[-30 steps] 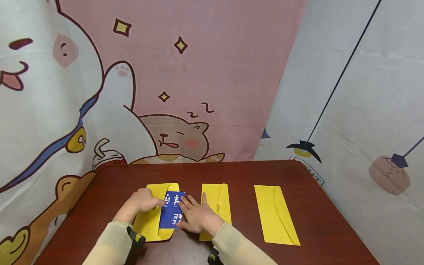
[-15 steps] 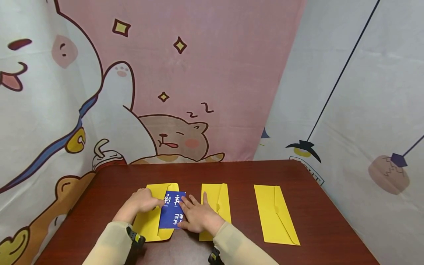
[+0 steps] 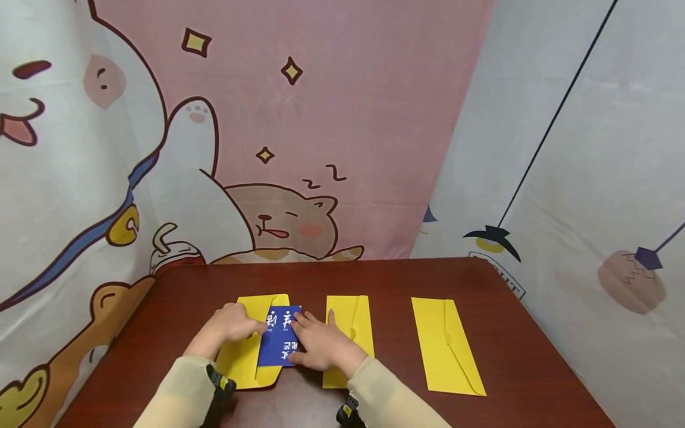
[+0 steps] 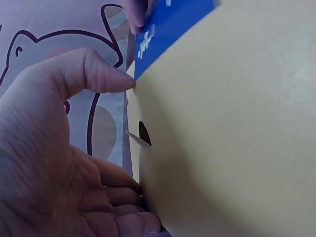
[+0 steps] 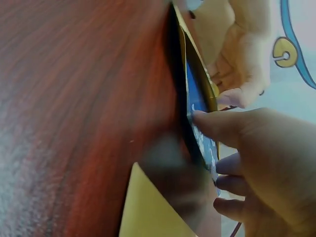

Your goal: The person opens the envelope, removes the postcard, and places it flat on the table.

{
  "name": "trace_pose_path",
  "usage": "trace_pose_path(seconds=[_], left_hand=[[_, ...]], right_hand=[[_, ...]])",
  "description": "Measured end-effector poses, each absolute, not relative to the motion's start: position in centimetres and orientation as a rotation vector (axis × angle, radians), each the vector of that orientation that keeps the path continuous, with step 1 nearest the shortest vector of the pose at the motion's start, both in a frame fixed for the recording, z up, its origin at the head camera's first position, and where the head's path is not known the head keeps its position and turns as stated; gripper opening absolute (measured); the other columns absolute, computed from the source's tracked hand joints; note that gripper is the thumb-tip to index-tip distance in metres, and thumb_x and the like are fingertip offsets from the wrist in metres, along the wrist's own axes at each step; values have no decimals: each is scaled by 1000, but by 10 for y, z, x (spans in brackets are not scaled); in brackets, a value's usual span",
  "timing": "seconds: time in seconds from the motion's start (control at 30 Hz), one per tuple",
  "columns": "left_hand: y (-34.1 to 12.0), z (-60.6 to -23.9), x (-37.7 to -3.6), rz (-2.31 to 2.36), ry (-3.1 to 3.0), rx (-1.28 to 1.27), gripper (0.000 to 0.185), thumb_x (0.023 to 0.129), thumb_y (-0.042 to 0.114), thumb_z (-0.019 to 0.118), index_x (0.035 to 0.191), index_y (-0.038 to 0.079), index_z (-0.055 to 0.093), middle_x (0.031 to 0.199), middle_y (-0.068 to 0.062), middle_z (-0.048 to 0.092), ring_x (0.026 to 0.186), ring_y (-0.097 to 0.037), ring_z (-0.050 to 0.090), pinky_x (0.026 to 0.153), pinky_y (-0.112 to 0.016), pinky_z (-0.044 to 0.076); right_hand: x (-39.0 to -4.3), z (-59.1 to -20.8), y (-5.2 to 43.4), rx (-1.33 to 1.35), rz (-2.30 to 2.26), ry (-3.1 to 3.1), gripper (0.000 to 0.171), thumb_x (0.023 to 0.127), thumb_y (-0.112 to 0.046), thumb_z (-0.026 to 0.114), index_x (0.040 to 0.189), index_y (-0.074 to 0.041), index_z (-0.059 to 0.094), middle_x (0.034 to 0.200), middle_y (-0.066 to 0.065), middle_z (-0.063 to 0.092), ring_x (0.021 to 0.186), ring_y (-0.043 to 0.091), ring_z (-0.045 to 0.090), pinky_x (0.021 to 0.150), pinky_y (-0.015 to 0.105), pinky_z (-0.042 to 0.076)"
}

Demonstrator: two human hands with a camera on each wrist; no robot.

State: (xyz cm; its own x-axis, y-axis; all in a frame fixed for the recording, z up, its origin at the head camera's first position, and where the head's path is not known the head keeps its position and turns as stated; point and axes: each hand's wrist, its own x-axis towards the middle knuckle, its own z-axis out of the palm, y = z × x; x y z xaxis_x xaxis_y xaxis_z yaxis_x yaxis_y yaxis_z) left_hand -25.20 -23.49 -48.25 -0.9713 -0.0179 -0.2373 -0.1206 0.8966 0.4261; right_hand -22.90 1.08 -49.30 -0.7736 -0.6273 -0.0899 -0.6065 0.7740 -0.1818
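Observation:
A yellow envelope (image 3: 238,362) lies at the left of the table, its side opening turned to the right. A blue card (image 3: 275,348) with white characters sits partly inside it, its right part showing. My left hand (image 3: 231,326) grips the envelope; in the left wrist view its thumb (image 4: 111,80) is right at the opening, beside the card, and the other fingers bend at the envelope's edge. My right hand (image 3: 323,346) lies over the card's right edge with fingers spread. In the right wrist view its thumb (image 5: 217,123) touches the card and its fingertips reach the card's edge.
A second yellow envelope (image 3: 361,324) lies partly under the right hand and forearm. A third yellow envelope (image 3: 446,351) lies farther right. The dark red wooden table (image 3: 390,356) backs onto a cartoon-printed cloth (image 3: 374,119).
The right hand has shifted slightly to the right over the card, and a little more of the card's print shows. The left hand and the envelopes have stayed in place.

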Motion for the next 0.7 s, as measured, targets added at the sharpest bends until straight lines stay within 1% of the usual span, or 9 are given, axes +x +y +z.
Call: trace_pose_path(seconds=[0.07, 0.17, 0.2, 0.27, 0.37, 0.4, 0.47, 0.6, 0.7], left_hand=[[-235, -483, -253, 654, 2832, -108, 67, 80, 47, 82, 115, -8, 65, 89, -12, 61, 78, -28, 62, 69, -42, 52], [-234, -482, -253, 648, 2828, -117, 66, 80, 47, 82, 114, -7, 65, 87, -12, 61, 77, -27, 61, 69, -42, 50], [-234, -482, -253, 648, 2827, -119, 65, 80, 47, 82, 114, -7, 65, 87, -11, 61, 77, -27, 61, 69, -41, 50], [-234, -481, -253, 653, 2826, -124, 65, 80, 46, 82, 113, -7, 65, 87, -11, 61, 77, -27, 61, 69, -41, 50], [-233, -480, -252, 658, 2827, -119, 64, 81, 47, 82, 112, -7, 65, 87, -11, 61, 77, -26, 61, 68, -41, 49], [-233, -480, -252, 660, 2827, -120, 64, 81, 47, 82, 112, -7, 65, 87, -11, 61, 77, -26, 61, 68, -40, 49], [-233, -480, -252, 663, 2828, -119, 64, 81, 47, 82, 112, -7, 65, 87, -10, 61, 77, -26, 61, 68, -40, 49], [-234, -480, -252, 668, 2824, -125, 64, 81, 46, 82, 113, -7, 65, 87, -11, 61, 77, -26, 61, 68, -40, 49], [-234, -479, -251, 670, 2820, -134, 64, 81, 46, 82, 114, -6, 64, 89, -12, 59, 79, -28, 61, 68, -41, 49]], right_hand=[[-232, -492, 11, -982, -382, 2827, 73, 100, -52, 67, 156, -8, 53, 164, 8, 45, 151, 29, 42, 117, 69, 30], [-237, -495, 10, -927, -695, 2825, 65, 101, -40, 71, 150, -1, 57, 156, 14, 54, 143, 29, 52, 115, 55, 42], [-238, -496, 10, -892, -811, 2819, 63, 100, -36, 73, 148, 1, 58, 151, 16, 58, 137, 29, 57, 112, 50, 46], [-240, -499, 9, -809, -1055, 2789, 59, 98, -27, 77, 144, 5, 59, 141, 19, 64, 123, 27, 66, 103, 40, 54], [-242, -504, 7, -645, -1396, 2699, 55, 93, -16, 82, 137, 10, 62, 127, 21, 70, 101, 22, 72, 86, 33, 61], [-242, -505, 6, -602, -1494, 2663, 54, 91, -12, 83, 134, 12, 62, 122, 23, 70, 95, 22, 73, 81, 33, 62], [-242, -507, 5, -520, -1638, 2599, 52, 88, -6, 84, 131, 15, 62, 117, 24, 71, 89, 23, 75, 76, 35, 63], [-242, -510, 3, -408, -1752, 2529, 53, 85, -1, 85, 129, 16, 61, 111, 24, 72, 87, 27, 75, 79, 41, 63], [-240, -510, 2, -326, -1811, 2425, 52, 86, 0, 84, 130, 16, 61, 105, 20, 73, 85, 26, 74, 78, 42, 63]])
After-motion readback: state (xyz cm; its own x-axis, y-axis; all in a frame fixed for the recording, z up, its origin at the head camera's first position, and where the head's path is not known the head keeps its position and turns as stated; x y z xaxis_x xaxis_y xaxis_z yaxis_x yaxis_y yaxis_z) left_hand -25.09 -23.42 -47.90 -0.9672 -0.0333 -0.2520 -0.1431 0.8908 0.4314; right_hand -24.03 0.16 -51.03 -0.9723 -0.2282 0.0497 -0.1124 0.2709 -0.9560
